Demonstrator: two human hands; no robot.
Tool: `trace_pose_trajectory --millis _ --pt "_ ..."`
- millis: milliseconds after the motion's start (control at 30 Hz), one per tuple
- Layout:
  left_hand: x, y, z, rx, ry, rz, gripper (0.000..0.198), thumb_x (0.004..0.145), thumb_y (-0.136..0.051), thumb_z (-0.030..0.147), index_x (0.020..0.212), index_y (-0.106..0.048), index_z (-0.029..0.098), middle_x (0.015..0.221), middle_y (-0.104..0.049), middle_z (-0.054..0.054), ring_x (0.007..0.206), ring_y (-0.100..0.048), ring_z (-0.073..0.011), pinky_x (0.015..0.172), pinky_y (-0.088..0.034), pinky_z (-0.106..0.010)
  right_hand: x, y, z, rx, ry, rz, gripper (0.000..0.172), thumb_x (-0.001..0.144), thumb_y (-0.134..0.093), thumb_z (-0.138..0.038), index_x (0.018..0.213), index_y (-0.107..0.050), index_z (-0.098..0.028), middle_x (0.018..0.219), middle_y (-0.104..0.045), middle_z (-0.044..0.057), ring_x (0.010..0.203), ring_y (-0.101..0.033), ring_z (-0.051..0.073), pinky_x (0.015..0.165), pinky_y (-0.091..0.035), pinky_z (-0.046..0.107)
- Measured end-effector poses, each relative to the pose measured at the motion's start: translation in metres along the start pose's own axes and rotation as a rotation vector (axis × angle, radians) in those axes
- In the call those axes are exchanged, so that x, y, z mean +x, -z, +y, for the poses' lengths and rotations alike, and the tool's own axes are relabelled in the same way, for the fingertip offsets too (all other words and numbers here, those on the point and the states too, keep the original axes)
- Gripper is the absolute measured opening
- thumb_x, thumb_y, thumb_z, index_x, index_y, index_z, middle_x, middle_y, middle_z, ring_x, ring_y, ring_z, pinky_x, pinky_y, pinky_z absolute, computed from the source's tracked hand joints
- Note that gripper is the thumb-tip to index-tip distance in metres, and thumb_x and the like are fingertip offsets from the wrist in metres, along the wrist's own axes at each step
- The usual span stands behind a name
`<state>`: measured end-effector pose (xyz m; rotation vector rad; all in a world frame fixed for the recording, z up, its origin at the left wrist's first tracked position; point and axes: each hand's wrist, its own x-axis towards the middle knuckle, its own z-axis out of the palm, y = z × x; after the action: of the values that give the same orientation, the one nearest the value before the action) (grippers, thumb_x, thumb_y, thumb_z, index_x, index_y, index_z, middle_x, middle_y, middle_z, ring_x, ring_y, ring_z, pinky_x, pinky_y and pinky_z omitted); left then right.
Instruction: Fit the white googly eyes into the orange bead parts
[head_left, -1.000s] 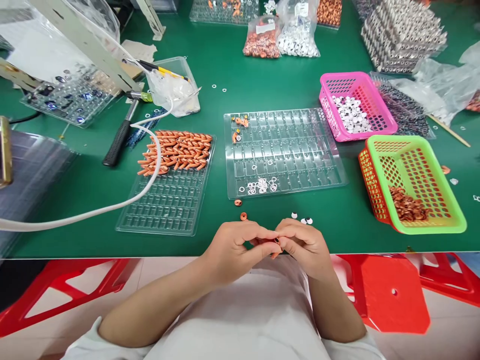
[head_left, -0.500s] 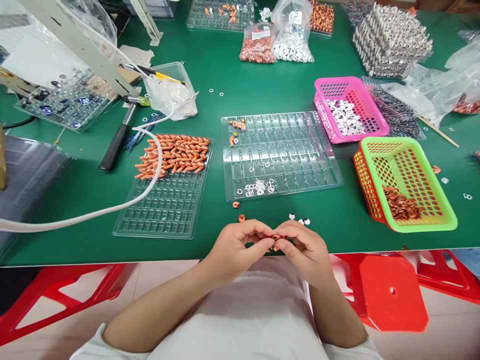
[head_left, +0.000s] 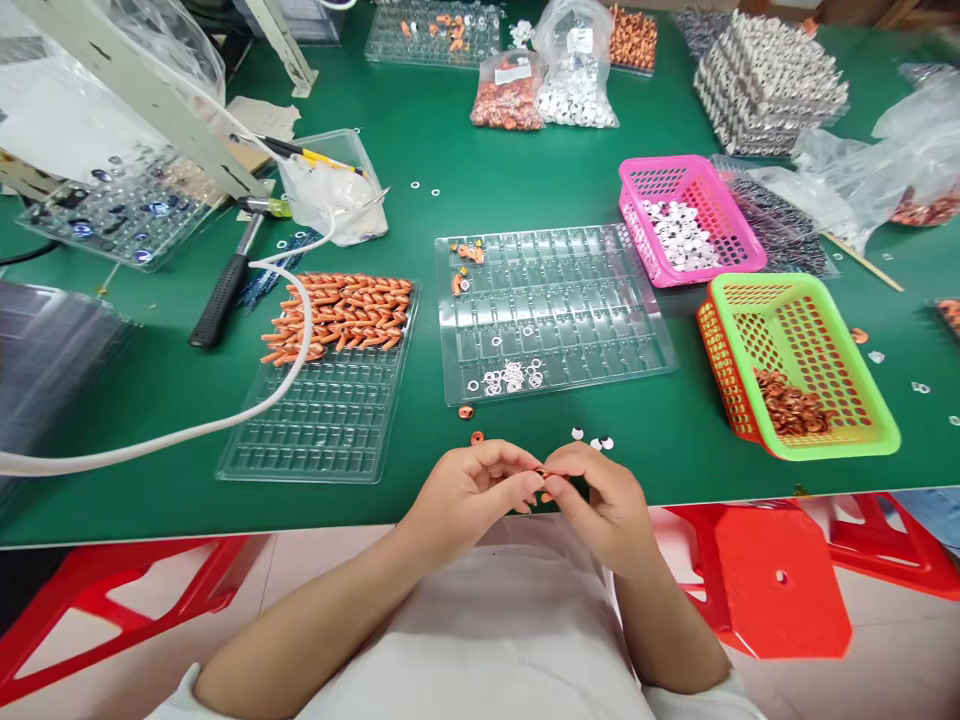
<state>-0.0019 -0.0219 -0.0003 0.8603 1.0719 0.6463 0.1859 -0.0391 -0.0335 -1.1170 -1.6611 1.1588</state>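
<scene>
Between the fingertips of both hands is a small orange part, mostly covered by the fingers. My left hand pinches it from the left, and my right hand pinches it from the right, close to the table's front edge. Two loose orange pieces lie just beyond my left hand. Past my right hand are a few black-and-white discs. A clear tray farther back holds a few orange parts at its back left corner and a pile of white rings near its front.
On the left are a tray of orange parts, a white hose crossing it, and a hammer. A pink basket and a green basket stand right. Bags lie at the back; a red stool is below.
The view has shifted slightly, so most table items appear a little farther left. Both hands still pinch the small orange part, which shows a bit less between the fingertips.
</scene>
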Motion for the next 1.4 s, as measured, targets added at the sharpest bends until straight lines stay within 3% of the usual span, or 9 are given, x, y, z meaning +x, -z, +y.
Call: trace_pose_trajectory --millis 167,300,400,500,567,633,733,1033,1400 --pt "0.003 0.002 0.003 0.125 0.058 0.051 0.021 0.076 -0.073 0.036 0.084 -0.07 0.017 0.073 -0.071 -0.002 0.067 -0.065 -0.0151 0.065 -0.056 -0.024 0.006 -0.004 -0.006 -0.464 0.375 0.045 0.016 0.088 -0.057 -0.012 0.099 -0.062 -0.023 0.091 -0.071 0.005 0.078 -0.062 0.017 0.07 -0.049 0.032" --pt "0.011 0.008 -0.006 0.21 0.077 0.038 0.027 0.074 -0.073 0.043 0.086 -0.071 0.019 0.075 -0.072 -0.003 0.069 -0.067 -0.0185 0.066 -0.055 -0.025 0.007 0.005 -0.014 -0.504 0.389 -0.004 0.016 0.091 -0.055 -0.02 0.106 -0.06 -0.024 0.097 -0.072 0.005 0.084 -0.066 0.017 0.074 -0.052 0.032" --pt "0.014 0.013 -0.011 0.254 0.072 0.041 0.033 0.071 -0.074 0.048 0.088 -0.072 0.02 0.081 -0.073 -0.005 0.073 -0.067 -0.0214 0.07 -0.057 -0.029 0.0 0.038 -0.026 -0.494 0.386 0.064 0.027 0.088 -0.063 -0.025 0.114 -0.058 -0.026 0.109 -0.071 0.006 0.097 -0.066 0.018 0.084 -0.053 0.034" --pt "0.012 0.014 -0.009 0.305 0.079 0.069 0.039 0.068 -0.074 0.054 0.089 -0.073 0.021 0.082 -0.074 -0.006 0.074 -0.067 -0.0235 0.072 -0.057 -0.031 -0.007 0.101 -0.034 -0.635 0.214 0.261 0.027 0.092 -0.058 -0.023 0.118 -0.059 -0.029 0.113 -0.069 0.005 0.107 -0.062 0.02 0.092 -0.049 0.038" --pt "0.01 0.014 -0.007 0.321 0.09 0.079 0.04 0.067 -0.074 0.055 0.088 -0.074 0.021 0.081 -0.074 -0.006 0.075 -0.067 -0.0242 0.072 -0.057 -0.03 -0.006 0.151 -0.033 -0.834 -0.067 0.416 0.026 0.097 -0.048 -0.03 0.121 -0.058 -0.024 0.119 -0.065 0.009 0.114 -0.059 0.023 0.096 -0.046 0.04" --pt "0.009 0.013 -0.007 0.309 0.077 0.101 0.039 0.067 -0.074 0.055 0.086 -0.074 0.021 0.08 -0.074 -0.006 0.075 -0.067 -0.0237 0.07 -0.056 -0.029 0.0 0.192 -0.025 -1.058 -0.465 0.278 0.037 0.099 -0.039 -0.041 0.126 -0.053 -0.02 0.127 -0.059 0.013 0.116 -0.056 0.024 0.095 -0.045 0.038" --pt "0.01 0.012 -0.011 0.266 0.056 0.087 0.038 0.068 -0.074 0.054 0.086 -0.074 0.02 0.081 -0.074 -0.006 0.075 -0.067 -0.0227 0.067 -0.055 -0.028 0.011 0.226 -0.009 -1.113 -0.621 0.133 0.044 0.095 -0.046 -0.048 0.12 -0.059 -0.014 0.114 -0.065 0.017 0.108 -0.059 0.029 0.09 -0.045 0.037" --pt "0.008 0.002 0.0 0.186 0.032 0.077 0.03 0.07 -0.074 0.045 0.082 -0.074 0.018 0.078 -0.074 -0.008 0.075 -0.067 -0.0232 0.068 -0.055 -0.031 0.022 0.235 0.02 -1.187 -0.716 -0.085 0.065 0.083 -0.062 -0.04 0.143 -0.041 -0.023 0.12 -0.056 0.017 0.112 -0.055 0.034 0.092 -0.039 0.038" --pt "0.01 0.015 -0.006 0.22 0.028 0.088 0.03 0.072 -0.072 0.045 0.086 -0.073 0.018 0.08 -0.076 -0.008 0.074 -0.069 -0.0237 0.069 -0.059 -0.033 0.027 0.232 0.029 -1.164 -0.741 -0.084 0.037 0.085 -0.058 -0.029 0.12 -0.054 -0.018 0.105 -0.055 0.012 0.072 -0.059 0.018 0.07 -0.042 0.028"
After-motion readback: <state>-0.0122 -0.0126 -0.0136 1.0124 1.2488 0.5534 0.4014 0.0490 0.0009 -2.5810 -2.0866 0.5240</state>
